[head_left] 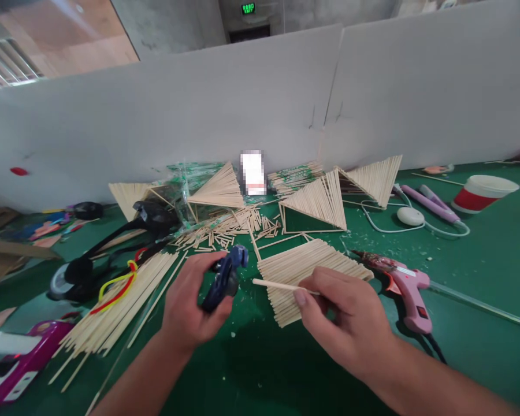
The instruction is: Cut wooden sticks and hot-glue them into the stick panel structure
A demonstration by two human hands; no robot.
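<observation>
Head view: the left hand (190, 303) has its grip curled around a blue tool (221, 284), while the right hand (349, 318) has its grip pinching a stick (272, 284) over the stick panel (314, 254) on the desk (238, 375). The pinch sits toward one end, probably to leave the end facing the tool free. The glue gun (409, 286) lies beside the panel, presumably for easy reach. Offcuts (225, 228) clutter the space beyond; loose sticks (127, 300) crowd the left.
</observation>
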